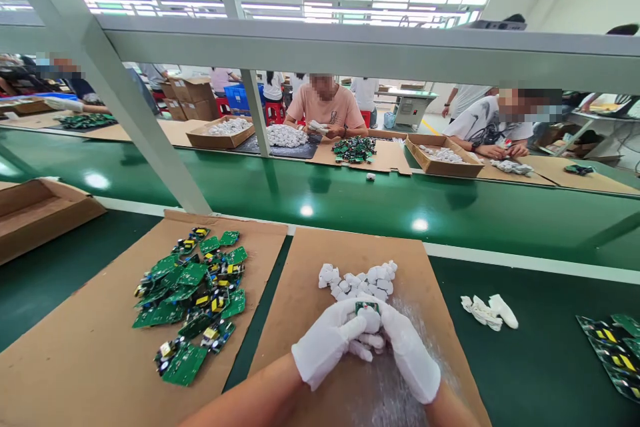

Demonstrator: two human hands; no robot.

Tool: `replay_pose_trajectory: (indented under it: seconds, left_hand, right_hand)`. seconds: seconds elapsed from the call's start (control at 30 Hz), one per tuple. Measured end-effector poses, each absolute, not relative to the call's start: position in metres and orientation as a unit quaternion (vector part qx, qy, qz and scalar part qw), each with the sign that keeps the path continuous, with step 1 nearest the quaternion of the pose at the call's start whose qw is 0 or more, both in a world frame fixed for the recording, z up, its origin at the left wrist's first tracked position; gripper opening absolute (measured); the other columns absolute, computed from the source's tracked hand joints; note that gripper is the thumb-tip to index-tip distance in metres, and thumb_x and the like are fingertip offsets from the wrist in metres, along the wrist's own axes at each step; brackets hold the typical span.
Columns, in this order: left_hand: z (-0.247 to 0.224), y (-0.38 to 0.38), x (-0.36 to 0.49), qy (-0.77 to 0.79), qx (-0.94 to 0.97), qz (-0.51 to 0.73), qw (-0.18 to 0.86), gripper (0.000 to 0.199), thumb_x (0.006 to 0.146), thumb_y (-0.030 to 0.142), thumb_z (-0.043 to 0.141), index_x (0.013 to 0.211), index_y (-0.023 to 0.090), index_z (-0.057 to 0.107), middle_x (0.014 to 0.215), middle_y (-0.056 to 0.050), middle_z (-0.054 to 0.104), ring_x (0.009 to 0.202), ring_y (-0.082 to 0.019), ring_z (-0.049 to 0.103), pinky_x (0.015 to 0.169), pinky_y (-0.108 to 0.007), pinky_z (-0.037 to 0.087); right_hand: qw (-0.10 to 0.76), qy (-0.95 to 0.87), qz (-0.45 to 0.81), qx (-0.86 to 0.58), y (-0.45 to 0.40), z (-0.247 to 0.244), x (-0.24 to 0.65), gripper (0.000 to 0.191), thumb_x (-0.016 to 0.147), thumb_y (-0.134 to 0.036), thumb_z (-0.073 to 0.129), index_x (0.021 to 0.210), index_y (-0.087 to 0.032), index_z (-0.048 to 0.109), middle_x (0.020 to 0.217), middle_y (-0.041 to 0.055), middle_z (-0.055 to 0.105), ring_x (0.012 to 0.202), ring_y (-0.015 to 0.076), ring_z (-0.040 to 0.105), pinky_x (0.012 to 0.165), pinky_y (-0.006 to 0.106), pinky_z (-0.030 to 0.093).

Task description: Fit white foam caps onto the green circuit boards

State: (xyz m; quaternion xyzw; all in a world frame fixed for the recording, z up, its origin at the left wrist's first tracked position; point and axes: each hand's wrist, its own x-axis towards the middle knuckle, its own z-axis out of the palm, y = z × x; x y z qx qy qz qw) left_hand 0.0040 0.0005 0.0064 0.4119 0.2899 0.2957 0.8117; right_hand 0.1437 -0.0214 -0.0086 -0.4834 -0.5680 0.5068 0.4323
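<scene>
Both my hands wear white gloves and meet over a cardboard sheet (295,280) in front of me. My left hand (333,337) and my right hand (407,347) hold a small green circuit board (368,307) between them, with white material (369,321) against it. The fingers of both hands are bent around the piece and partly hide it. Just beyond my hands lies a cluster of white lumps (357,282). On another cardboard sheet to the left is a heap of green circuit boards (193,283) with yellow and black parts.
A crumpled white cloth-like item (490,311) and more boards (613,353) lie to the right. An open cardboard box (45,213) stands at the left. Beyond the green conveyor (345,203), people sit with boxes and piles. A slanted metal post (145,113) rises at the left.
</scene>
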Motion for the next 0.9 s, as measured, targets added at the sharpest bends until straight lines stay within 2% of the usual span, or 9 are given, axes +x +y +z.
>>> replay_pose_trajectory:
  seconds: [0.13,0.3,0.43,0.5,0.6,0.67,0.77,0.83,0.9]
  left_hand:
    - [0.003,0.001,0.004,0.285,0.397,0.302,0.818,0.033,0.078,0.041,0.056,0.096,0.015,0.06,0.085,-0.008,0.062,0.067,-0.011,0.058,0.058,-0.02,0.047]
    - [0.001,0.003,0.002,0.267,0.371,0.296,0.839,0.025,0.079,0.036,0.055,0.085,0.013,0.059,0.071,-0.005,0.057,0.063,-0.01,0.057,0.054,-0.018,0.045]
    - [0.003,0.003,0.001,0.273,0.382,0.292,0.833,0.028,0.078,0.038,0.056,0.092,0.013,0.057,0.077,-0.007,0.059,0.065,-0.011,0.058,0.056,-0.02,0.047]
    - [0.004,0.003,0.001,0.294,0.412,0.298,0.809,0.026,0.076,0.035,0.059,0.089,0.013,0.057,0.075,-0.007,0.06,0.066,-0.011,0.058,0.056,-0.019,0.047]
    - [0.005,0.006,-0.001,0.305,0.406,0.325,0.797,0.024,0.077,0.034,0.06,0.088,0.013,0.055,0.078,-0.006,0.059,0.067,-0.011,0.059,0.055,-0.018,0.045]
    - [0.006,0.01,-0.004,0.303,0.381,0.349,0.801,0.027,0.077,0.035,0.059,0.095,0.015,0.054,0.089,-0.007,0.058,0.072,-0.012,0.06,0.056,-0.019,0.046]
    - [0.012,0.014,-0.009,0.297,0.357,0.38,0.8,0.027,0.078,0.033,0.059,0.098,0.016,0.052,0.095,-0.007,0.055,0.08,-0.014,0.06,0.06,-0.02,0.046]
    - [0.019,0.016,-0.011,0.296,0.354,0.397,0.793,0.024,0.076,0.029,0.061,0.094,0.015,0.052,0.092,-0.006,0.055,0.082,-0.015,0.059,0.066,-0.022,0.047]
    - [0.026,0.022,-0.014,0.306,0.359,0.41,0.781,0.027,0.074,0.027,0.064,0.095,0.016,0.051,0.087,-0.004,0.055,0.082,-0.016,0.059,0.072,-0.027,0.047]
  right_hand:
    - [0.409,-0.627,0.422,-0.511,-0.022,-0.011,0.145,0.03,0.081,-0.043,0.052,0.098,-0.021,0.064,0.095,0.0056,0.068,0.087,0.0229,0.06,0.081,0.033,0.048]
    - [0.414,-0.573,0.548,-0.447,-0.021,-0.007,0.147,0.042,0.088,-0.048,0.036,0.108,-0.021,0.06,0.095,0.0059,0.068,0.079,0.0213,0.062,0.072,0.033,0.052]
    - [0.427,-0.589,0.507,-0.462,-0.019,-0.006,0.146,0.035,0.086,-0.045,0.044,0.105,-0.023,0.063,0.097,0.0038,0.067,0.09,0.0211,0.06,0.085,0.032,0.046]
    - [0.416,-0.585,0.516,-0.466,-0.02,-0.008,0.147,0.04,0.087,-0.046,0.04,0.113,-0.023,0.06,0.089,0.0033,0.068,0.078,0.0189,0.061,0.072,0.03,0.05]
    - [0.419,-0.555,0.522,-0.494,-0.018,-0.012,0.157,0.049,0.088,-0.048,0.036,0.127,-0.02,0.048,0.079,0.003,0.068,0.058,0.0151,0.056,0.054,0.027,0.047]
    - [0.447,-0.529,0.462,-0.555,-0.015,-0.013,0.168,0.049,0.086,-0.047,0.04,0.127,-0.02,0.047,0.08,0.0032,0.068,0.058,0.0147,0.056,0.058,0.028,0.048]
    - [0.463,-0.506,0.335,-0.646,-0.009,-0.016,0.184,0.04,0.082,-0.044,0.049,0.113,-0.021,0.058,0.09,0.0052,0.069,0.074,0.019,0.061,0.074,0.034,0.049]
    - [0.442,-0.542,0.269,-0.662,-0.005,-0.019,0.189,0.032,0.082,-0.04,0.05,0.104,-0.022,0.063,0.097,0.0058,0.068,0.084,0.0214,0.061,0.081,0.036,0.047]
    - [0.394,-0.608,0.214,-0.655,-0.003,-0.024,0.187,0.026,0.082,-0.033,0.049,0.101,-0.023,0.064,0.097,0.0057,0.066,0.081,0.0202,0.061,0.079,0.035,0.047]
